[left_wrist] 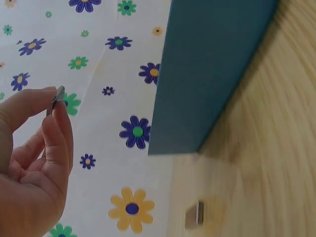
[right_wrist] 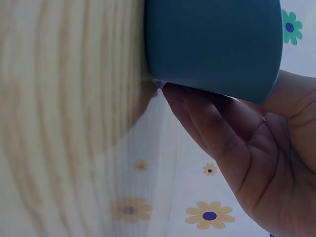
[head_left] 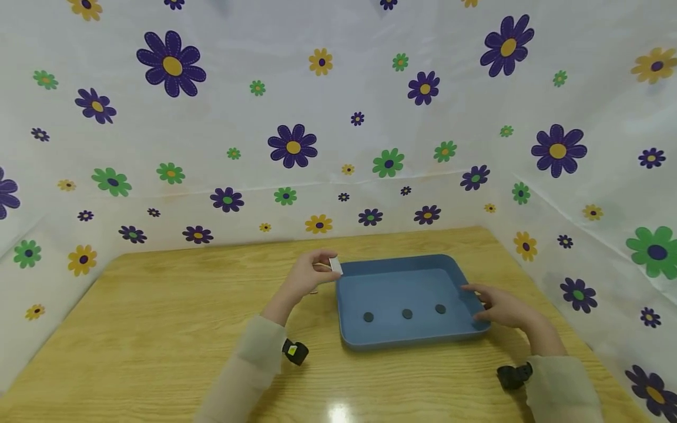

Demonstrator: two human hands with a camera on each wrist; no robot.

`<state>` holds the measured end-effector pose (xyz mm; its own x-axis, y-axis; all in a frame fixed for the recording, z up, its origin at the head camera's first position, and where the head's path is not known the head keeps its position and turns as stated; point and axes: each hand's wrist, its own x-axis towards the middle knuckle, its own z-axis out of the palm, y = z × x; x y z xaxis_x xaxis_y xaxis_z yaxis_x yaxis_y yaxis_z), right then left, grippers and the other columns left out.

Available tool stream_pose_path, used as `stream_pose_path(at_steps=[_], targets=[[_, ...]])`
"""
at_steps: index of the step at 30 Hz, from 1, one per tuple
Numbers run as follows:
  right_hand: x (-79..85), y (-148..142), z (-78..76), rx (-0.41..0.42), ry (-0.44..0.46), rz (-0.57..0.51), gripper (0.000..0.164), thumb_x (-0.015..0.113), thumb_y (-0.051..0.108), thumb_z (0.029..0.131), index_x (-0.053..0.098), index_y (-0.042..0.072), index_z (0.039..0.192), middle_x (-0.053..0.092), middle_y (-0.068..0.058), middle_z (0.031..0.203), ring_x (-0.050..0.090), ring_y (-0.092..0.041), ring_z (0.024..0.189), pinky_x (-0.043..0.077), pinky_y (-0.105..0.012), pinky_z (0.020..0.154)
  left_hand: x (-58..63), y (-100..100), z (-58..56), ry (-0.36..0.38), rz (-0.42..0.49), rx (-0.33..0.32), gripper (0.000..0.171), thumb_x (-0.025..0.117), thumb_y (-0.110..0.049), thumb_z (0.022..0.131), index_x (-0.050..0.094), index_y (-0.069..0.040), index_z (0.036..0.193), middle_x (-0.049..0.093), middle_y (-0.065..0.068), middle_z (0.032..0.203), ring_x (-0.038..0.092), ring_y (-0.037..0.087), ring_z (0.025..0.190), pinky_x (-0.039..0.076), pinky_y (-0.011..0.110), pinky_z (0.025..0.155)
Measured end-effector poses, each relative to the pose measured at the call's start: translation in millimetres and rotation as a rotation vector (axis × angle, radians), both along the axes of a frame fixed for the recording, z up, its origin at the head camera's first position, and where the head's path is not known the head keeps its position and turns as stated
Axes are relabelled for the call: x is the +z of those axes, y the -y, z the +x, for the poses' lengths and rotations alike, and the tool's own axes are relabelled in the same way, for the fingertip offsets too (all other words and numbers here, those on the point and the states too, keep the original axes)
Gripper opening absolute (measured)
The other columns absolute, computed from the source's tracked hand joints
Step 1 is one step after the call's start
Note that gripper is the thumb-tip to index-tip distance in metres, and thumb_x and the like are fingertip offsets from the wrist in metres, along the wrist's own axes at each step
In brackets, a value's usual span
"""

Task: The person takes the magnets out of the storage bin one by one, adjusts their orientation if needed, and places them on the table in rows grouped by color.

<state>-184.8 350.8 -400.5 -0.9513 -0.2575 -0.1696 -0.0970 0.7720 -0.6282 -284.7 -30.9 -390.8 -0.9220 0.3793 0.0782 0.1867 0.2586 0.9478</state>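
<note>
My left hand (head_left: 308, 275) pinches a small flat piece (head_left: 336, 266) between thumb and fingertips, just off the tray's left rim. It looks white from the head and thin, silvery and edge-on (left_wrist: 59, 94) in the left wrist view. The blue tray (head_left: 396, 341) lies on the table, with three dark round discs (head_left: 406, 314) in a row on its floor. At the tray's right end, my right hand (head_left: 499, 306) grips the wall; in the right wrist view its fingers (right_wrist: 217, 123) lie along the outside, the thumb partly hidden behind the rim.
A small shiny metal piece (left_wrist: 199, 212) lies on the wooden table (head_left: 174, 329) left of the tray, partly behind the left hand in the head view. A white flowered cloth (head_left: 238, 117) stands round the back and sides. Each wrist wears a black camera (head_left: 296, 351).
</note>
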Motion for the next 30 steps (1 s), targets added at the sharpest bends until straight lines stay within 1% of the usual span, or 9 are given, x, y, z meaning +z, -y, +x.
stream_pose_path(at_steps=[3,5,7,10,15,17,22,26,30], targets=[[0.3,0.1,-0.9,-0.002,0.002,0.0,0.06,0.066,0.003,0.076,0.037,-0.006,0.129,0.033,-0.038,0.124,0.036,-0.053,0.11,0.042,-0.052,0.079,-2.9,13.9,-1.1,0.006,-0.004,0.007,0.044,0.071,-0.007,0.074,0.055,-0.002,0.116,0.054,0.009,0.094,0.057,0.02,0.084,0.049,0.032,0.065],[0.1,0.1,-1.7,-0.002,0.004,-0.004,0.061,0.066,0.003,0.076,0.037,-0.006,0.129,0.033,-0.038,0.124,0.036,-0.052,0.11,0.042,-0.052,0.079,-5.0,22.7,-1.6,0.005,-0.004,0.014,0.044,0.07,-0.006,0.075,0.054,0.0,0.116,0.054,0.01,0.094,0.057,0.02,0.084,0.049,0.035,0.069],[-0.4,-0.2,-2.4,0.0,0.007,-0.003,0.061,0.066,0.003,0.076,0.036,-0.006,0.129,0.033,-0.038,0.124,0.036,-0.052,0.11,0.042,-0.052,0.079,-7.0,30.9,-2.2,0.009,-0.009,0.026,0.044,0.069,-0.004,0.075,0.054,0.001,0.115,0.054,0.011,0.094,0.057,0.02,0.083,0.049,0.035,0.07],[-1.0,-0.9,-3.0,0.004,0.009,-0.005,0.061,0.066,0.003,0.077,0.036,-0.007,0.129,0.032,-0.038,0.125,0.035,-0.052,0.11,0.042,-0.052,0.079,-8.6,41.4,-2.5,0.006,-0.03,0.038,0.042,0.069,-0.004,0.075,0.055,0.0,0.114,0.055,0.011,0.094,0.057,0.021,0.082,0.049,0.032,0.069],[-0.6,-1.6,-2.1,0.002,0.012,-0.017,0.061,0.065,0.002,0.077,0.035,-0.007,0.129,0.03,-0.038,0.126,0.034,-0.053,0.111,0.041,-0.052,0.08,-11.6,56.8,-3.2,-0.012,-0.1,0.04,0.041,0.068,-0.006,0.077,0.055,-0.003,0.115,0.054,0.011,0.096,0.055,0.023,0.085,0.048,0.032,0.069],[0.2,-2.0,-2.0,0.002,0.011,-0.009,0.061,0.065,0.003,0.077,0.035,-0.007,0.129,0.031,-0.039,0.126,0.034,-0.053,0.11,0.041,-0.053,0.08,-14.0,62.8,-4.2,-0.018,-0.131,0.052,0.041,0.068,-0.008,0.077,0.055,-0.003,0.115,0.054,0.01,0.096,0.055,0.023,0.086,0.048,0.032,0.068],[0.0,-2.6,-1.8,0.004,0.001,0.012,0.061,0.066,0.004,0.077,0.036,-0.007,0.129,0.03,-0.039,0.126,0.034,-0.053,0.11,0.041,-0.053,0.08,-20.8,76.2,-8.0,-0.006,-0.165,0.056,0.043,0.068,-0.006,0.076,0.053,0.002,0.116,0.054,0.012,0.094,0.055,0.024,0.083,0.048,0.032,0.067],[-0.6,-2.9,-2.1,0.013,-0.004,0.007,0.062,0.066,0.004,0.076,0.036,-0.007,0.129,0.03,-0.039,0.126,0.034,-0.054,0.11,0.041,-0.053,0.08,-23.4,85.5,-11.4,0.01,-0.199,0.056,0.044,0.068,-0.005,0.076,0.052,0.005,0.116,0.055,0.013,0.092,0.056,0.023,0.082,0.048,0.034,0.068],[-0.6,-2.8,-2.8,0.013,-0.008,0.016,0.062,0.067,0.005,0.076,0.036,-0.007,0.129,0.031,-0.039,0.126,0.035,-0.054,0.109,0.041,-0.053,0.079,-26.5,93.3,-18.0,-0.013,-0.264,0.058,0.044,0.069,-0.005,0.075,0.053,0.007,0.114,0.055,0.014,0.09,0.055,0.022,0.081,0.047,0.033,0.064]])
